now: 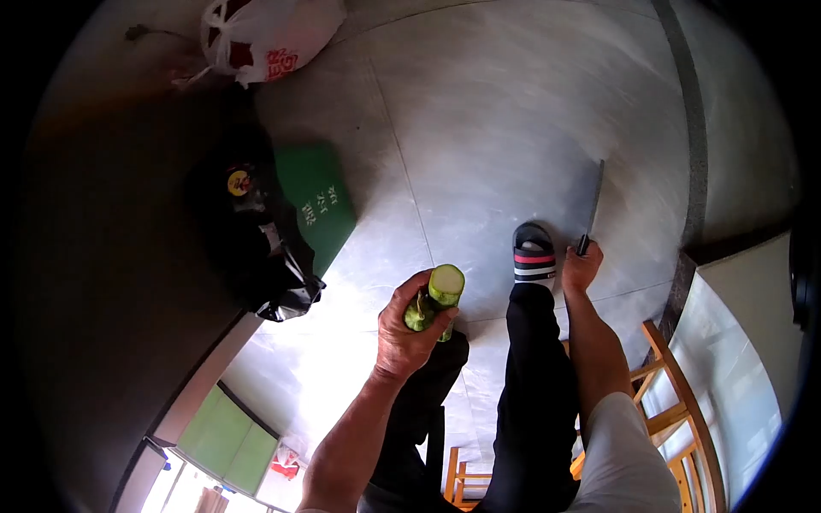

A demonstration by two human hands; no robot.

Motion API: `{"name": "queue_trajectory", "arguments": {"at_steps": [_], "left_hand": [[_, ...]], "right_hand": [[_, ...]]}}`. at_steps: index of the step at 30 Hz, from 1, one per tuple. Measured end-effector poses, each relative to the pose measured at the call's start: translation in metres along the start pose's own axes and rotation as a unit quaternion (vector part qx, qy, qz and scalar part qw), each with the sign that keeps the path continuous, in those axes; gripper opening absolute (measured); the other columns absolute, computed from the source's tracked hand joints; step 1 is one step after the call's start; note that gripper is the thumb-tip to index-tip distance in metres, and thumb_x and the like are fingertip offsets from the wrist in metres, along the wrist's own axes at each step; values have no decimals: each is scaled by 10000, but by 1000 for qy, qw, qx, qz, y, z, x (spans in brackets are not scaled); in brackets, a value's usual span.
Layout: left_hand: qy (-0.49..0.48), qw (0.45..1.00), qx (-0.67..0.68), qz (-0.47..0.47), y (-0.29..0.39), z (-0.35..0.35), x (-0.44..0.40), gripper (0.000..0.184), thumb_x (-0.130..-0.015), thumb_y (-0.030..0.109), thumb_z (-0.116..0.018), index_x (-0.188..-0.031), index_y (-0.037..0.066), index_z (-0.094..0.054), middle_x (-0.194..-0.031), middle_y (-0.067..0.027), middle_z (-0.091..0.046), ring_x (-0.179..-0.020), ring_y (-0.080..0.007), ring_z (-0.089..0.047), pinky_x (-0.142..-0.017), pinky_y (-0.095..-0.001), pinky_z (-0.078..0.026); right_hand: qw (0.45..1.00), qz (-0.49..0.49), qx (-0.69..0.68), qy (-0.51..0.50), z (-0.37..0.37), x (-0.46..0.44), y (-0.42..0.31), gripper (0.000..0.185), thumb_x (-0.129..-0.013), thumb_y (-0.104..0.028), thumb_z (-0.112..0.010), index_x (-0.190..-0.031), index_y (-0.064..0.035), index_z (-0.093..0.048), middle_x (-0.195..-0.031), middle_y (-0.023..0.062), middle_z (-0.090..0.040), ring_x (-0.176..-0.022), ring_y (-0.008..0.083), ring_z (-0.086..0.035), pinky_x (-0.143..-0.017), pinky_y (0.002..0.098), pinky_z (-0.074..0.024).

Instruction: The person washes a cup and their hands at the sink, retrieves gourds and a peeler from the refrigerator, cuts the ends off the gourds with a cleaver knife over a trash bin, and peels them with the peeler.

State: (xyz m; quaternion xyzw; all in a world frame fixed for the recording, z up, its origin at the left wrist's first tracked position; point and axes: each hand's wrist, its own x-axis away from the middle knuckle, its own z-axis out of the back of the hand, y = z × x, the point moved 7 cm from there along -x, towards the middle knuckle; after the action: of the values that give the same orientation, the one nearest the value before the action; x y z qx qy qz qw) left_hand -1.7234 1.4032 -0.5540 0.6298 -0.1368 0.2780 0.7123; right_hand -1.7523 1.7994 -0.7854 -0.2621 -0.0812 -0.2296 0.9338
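Observation:
My left hand [406,329] is closed around cut pieces of green zucchini [445,286], held up over the floor in front of my legs. One piece turns its round, pale cut face upward; beside it a piece with a stem end [418,315] shows between thumb and fingers. The fingers partly cover both. Off to the right, my right hand [581,267] grips the black handle of a knife [595,201]. Its blade points away from me and is seen nearly edge-on, well apart from the zucchini.
A dark striped slipper [534,255] is on my foot. Left stand a black plastic bag [282,256] and a green box [316,201]. A white plastic bag [282,34] lies at the top left. Wooden chair parts [684,402] are close to my right arm. Grey tiles [505,103] cover the floor.

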Motion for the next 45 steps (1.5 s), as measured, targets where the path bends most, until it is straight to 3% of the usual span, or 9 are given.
{"name": "queue_trajectory", "arguments": {"at_steps": [10, 15, 21, 26, 30, 33, 36, 39, 45], "left_hand": [[48, 987, -97, 120, -52, 18, -17, 670, -835, 144, -833, -1428, 76, -530, -1198, -126, -684, -1121, -198, -657, -975, -347, -543], [99, 964, -161, 186, -159, 30, -49, 636, -820, 222, -805, -1407, 187, -562, -1111, -139, -741, -1014, -299, -719, -914, -404, -561], [98, 941, -251, 203, -220, 45, -81, 551, -866, 237, -721, -1390, 248, -551, -1093, -153, -736, -1051, -396, -683, -910, -495, -536], [110, 942, -272, 164, -209, 52, -76, 564, -870, 252, -726, -1398, 179, -542, -1142, -197, -694, -1106, -416, -632, -972, -498, -500], [175, 948, -217, 154, -168, 75, -44, 557, -858, 312, -752, -1334, 94, -563, -1127, -213, -693, -1099, -421, -639, -966, -487, -507], [111, 969, -131, 179, -102, 92, -14, 668, -792, 430, -821, -1233, -3, -571, -1082, -238, -716, -1037, -385, -687, -904, -450, -532], [69, 945, 64, 313, -44, 111, 32, 565, -831, 339, -805, -1204, -12, -568, -1030, -176, -699, -968, -239, -677, -866, -371, -528], [73, 937, 287, 186, -38, 128, 61, 533, -893, 211, -750, -1278, -51, -492, -1018, -124, -685, -974, -193, -668, -887, -369, -536], [140, 979, 34, 144, 26, 193, 84, 418, -910, 256, -730, -1168, -41, -587, -998, -151, -688, -940, -221, -663, -859, -368, -524]], "right_hand": [[998, -18, 47, 22, -2, -3, -9, 232, -736, -28, -637, -965, -23, -600, -984, 183, -628, -1035, 407, -566, -911, 503, -453], [995, 40, -77, -39, -2, -26, -20, 184, -831, -33, -685, -984, -30, -583, -922, 79, -600, -811, 226, -600, -794, 359, -496], [904, 106, -319, -264, 9, 19, -271, 382, -954, 21, -663, -1312, -32, -540, -1064, 55, -620, -961, 122, -639, -891, 281, -574], [815, 197, -378, -391, 3, 107, -460, 400, -928, -8, -690, -1297, -69, -547, -1047, 18, -614, -904, 94, -601, -826, 270, -530], [792, 283, -392, -372, -9, 162, -550, 382, -887, -45, -704, -1247, -47, -578, -996, 93, -662, -905, 230, -668, -835, 326, -535], [805, 311, -334, -380, -8, 179, -573, 377, -944, -8, -673, -1302, -28, -554, -1099, 53, -685, -1024, 135, -684, -911, 288, -538], [804, 256, -332, -423, 3, 176, -564, 289, -950, -45, -691, -1220, -20, -592, -1016, 38, -691, -959, 120, -671, -872, 283, -530], [807, 374, -174, -423, 49, 170, -559, 247, -921, -108, -737, -1137, -33, -643, -913, 121, -715, -824, 250, -714, -736, 330, -548], [727, 477, -57, -491, 131, 184, -542, 269, -931, -151, -733, -1145, -22, -634, -952, 173, -722, -834, 345, -731, -715, 382, -577]]}}
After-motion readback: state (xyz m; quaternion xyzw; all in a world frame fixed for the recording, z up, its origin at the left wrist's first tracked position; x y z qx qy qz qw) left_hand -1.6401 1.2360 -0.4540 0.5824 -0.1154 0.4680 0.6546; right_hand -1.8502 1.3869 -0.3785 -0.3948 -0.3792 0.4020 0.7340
